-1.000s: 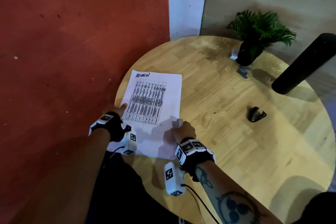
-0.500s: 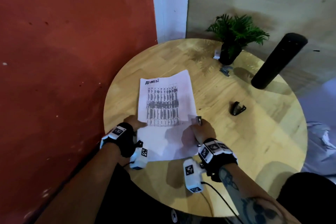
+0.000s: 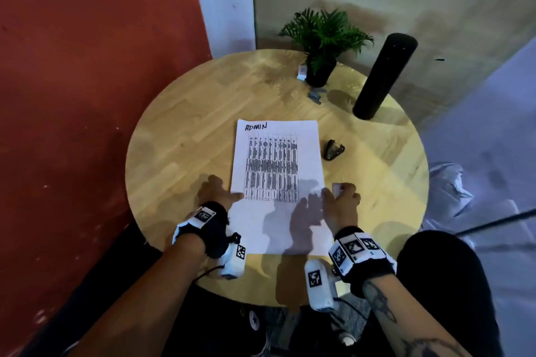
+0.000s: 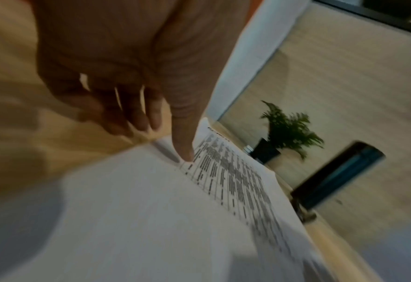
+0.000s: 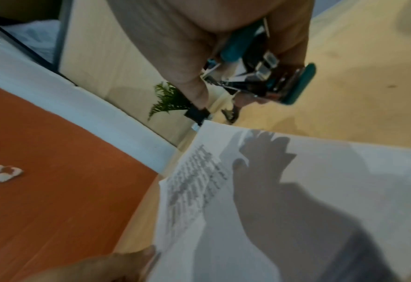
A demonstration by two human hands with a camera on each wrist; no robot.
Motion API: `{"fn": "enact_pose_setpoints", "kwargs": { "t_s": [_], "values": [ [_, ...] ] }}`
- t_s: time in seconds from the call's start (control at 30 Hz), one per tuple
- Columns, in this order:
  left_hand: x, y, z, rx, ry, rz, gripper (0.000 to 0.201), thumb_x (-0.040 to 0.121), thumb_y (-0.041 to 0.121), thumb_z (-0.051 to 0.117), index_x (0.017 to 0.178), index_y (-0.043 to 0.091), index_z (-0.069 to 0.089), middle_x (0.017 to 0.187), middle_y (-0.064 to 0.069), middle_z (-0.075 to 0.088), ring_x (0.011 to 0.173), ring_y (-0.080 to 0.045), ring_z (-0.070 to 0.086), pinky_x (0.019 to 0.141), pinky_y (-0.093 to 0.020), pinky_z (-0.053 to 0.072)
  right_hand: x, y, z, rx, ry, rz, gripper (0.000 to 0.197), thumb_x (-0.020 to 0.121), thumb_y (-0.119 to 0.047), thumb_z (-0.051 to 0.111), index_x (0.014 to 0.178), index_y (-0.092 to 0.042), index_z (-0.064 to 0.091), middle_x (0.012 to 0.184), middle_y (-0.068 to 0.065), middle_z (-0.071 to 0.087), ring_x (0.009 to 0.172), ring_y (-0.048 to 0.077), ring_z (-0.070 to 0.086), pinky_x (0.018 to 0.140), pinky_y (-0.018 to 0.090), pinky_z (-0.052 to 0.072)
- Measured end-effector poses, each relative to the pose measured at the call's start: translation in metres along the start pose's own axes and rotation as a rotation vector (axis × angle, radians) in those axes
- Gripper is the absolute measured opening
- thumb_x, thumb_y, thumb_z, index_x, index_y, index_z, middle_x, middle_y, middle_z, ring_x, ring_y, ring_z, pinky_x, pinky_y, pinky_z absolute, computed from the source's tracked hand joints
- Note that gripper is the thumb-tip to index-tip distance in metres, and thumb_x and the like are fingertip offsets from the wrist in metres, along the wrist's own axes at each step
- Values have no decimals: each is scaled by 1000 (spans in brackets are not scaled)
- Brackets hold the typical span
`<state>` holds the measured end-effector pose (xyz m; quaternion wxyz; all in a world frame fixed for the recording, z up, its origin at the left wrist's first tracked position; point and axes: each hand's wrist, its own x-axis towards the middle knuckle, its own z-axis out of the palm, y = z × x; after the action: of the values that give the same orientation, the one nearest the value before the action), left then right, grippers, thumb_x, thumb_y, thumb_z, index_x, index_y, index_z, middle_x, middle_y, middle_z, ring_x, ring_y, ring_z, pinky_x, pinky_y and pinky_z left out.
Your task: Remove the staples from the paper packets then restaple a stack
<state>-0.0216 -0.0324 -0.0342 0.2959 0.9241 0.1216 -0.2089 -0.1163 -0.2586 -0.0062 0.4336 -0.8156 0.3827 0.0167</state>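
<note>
A white paper stack headed "ADMIN" lies flat on the round wooden table. My left hand rests at its left edge. Its thumb presses down on the paper, and its fingers lie spread on the wood beside it. My right hand sits at the stack's right edge and grips a small teal and metal stapler, whose pale end shows above the knuckles. A black staple remover lies on the table just right of the stack.
At the table's far side stand a potted plant and a tall black cylinder. A small white box and loose staple strips lie beside the pot. A red wall runs along the left.
The paper stack has turned square to me and slid toward the table's middle. Both hands moved with it, and my right hand now sits just off its right edge.
</note>
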Motion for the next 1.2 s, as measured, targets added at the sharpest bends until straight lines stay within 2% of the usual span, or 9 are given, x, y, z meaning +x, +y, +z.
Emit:
{"fn": "enact_pose_setpoints", "kwargs": {
  "t_s": [0.07,0.2,0.23,0.33,0.6,0.8,1.0,1.1,1.2],
  "values": [
    [-12,5,2,164,50,129,76,74,30,78,137,14,39,141,-16,37,129,-35,36,102,-42,37,-8,-10,9,-48,-84,-19,38,96,-20,40,127,2,43,132,24,39,119,35,41,93,36,35],
    [-29,7,29,592,-191,444,91,81,37,70,149,37,8,159,-1,-8,146,-29,0,115,-45,20,-16,-19,43,-159,-398,-42,33,73,-31,51,92,-4,50,110,21,58,100,37,61,68,32,46],
    [-29,6,34,669,-231,459,88,84,40,66,149,38,6,159,-2,-11,146,-30,-2,115,-45,19,-15,-26,49,-207,-412,-81,30,76,-28,54,95,-5,50,108,19,56,100,37,61,71,35,48],
    [-27,5,36,702,-286,451,83,87,37,62,150,34,7,159,-8,-10,145,-32,-1,117,-42,14,-3,-57,60,-302,-307,-167,40,86,-18,59,118,1,44,126,21,43,115,38,50,93,39,42],
    [-17,7,43,771,-270,505,85,80,36,69,149,30,19,157,-17,-1,143,-40,8,116,-45,15,41,-117,71,-407,-150,-273,36,92,-15,52,123,2,44,132,19,38,123,37,37,103,43,35],
    [-18,11,43,763,-282,452,85,81,37,69,149,24,22,157,-16,2,143,-37,7,117,-44,13,45,-96,67,-420,-242,-193,47,91,-21,55,129,-4,34,132,19,34,124,38,40,97,45,37],
    [-35,10,27,515,-315,371,92,86,39,64,151,19,3,156,-20,-9,145,-36,-4,118,-41,8,14,-36,22,-217,-78,-255,49,89,-22,58,129,1,40,130,24,40,118,39,45,94,40,39],
    [-62,0,23,437,-264,267,78,90,46,56,151,19,15,158,-16,0,145,-31,8,116,-39,18,-25,11,9,-237,-67,-276,31,85,-5,52,113,8,46,120,25,42,109,42,47,87,39,36],
    [-104,-13,27,505,-272,220,66,91,48,51,146,16,30,154,-15,17,138,-34,28,111,-40,30,-63,35,4,-452,-155,-319,29,87,-11,50,113,1,45,122,20,40,112,37,43,84,38,38]
  ]
}}
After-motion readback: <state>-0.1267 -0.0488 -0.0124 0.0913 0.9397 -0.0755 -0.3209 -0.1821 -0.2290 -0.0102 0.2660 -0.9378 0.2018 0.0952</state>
